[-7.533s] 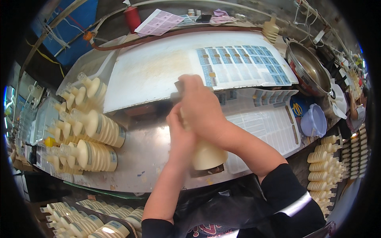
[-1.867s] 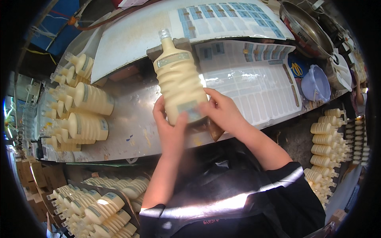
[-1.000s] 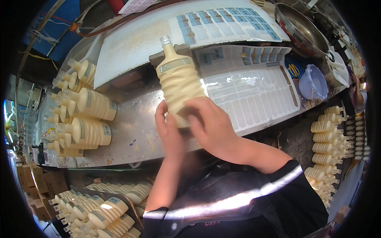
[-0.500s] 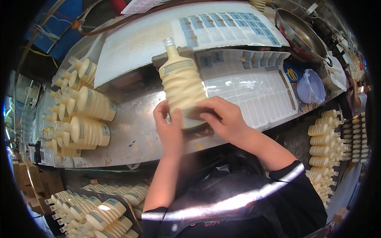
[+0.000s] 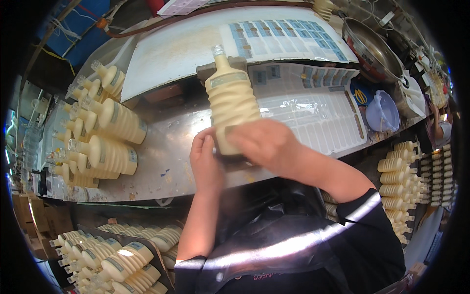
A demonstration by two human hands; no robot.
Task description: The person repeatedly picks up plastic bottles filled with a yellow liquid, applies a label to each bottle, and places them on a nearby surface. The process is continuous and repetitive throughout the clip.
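A cream bottle point(image 5: 232, 100) with a clear neck and wavy ridged sides lies before me, its neck on a dark block point(image 5: 238, 64) and its base toward me. A pale band crosses its shoulder. My left hand point(image 5: 204, 159) is beside the bottle's lower left edge, thumb and fingers drawn together; whether anything is between them is hidden. Over the lower face of the bottle, my right hand point(image 5: 269, 144) is closed and blurred by motion. A small dark patch shows at its fingertips, too unclear to name.
Sheets of blue-and-white labels point(image 5: 281, 34) lie on the white raised board; a clear label sheet point(image 5: 313, 112) rests right of the bottle. Several cream bottles point(image 5: 117, 122) stand at left. A lilac bucket point(image 5: 383, 111) and metal pan point(image 5: 374, 46) are at right; a bottle-filled crate point(image 5: 154, 245) is below.
My right hand has moved left across the bottle's lower face. The left thumb has come off the bottle's face to its side. The whole view has shifted slightly.
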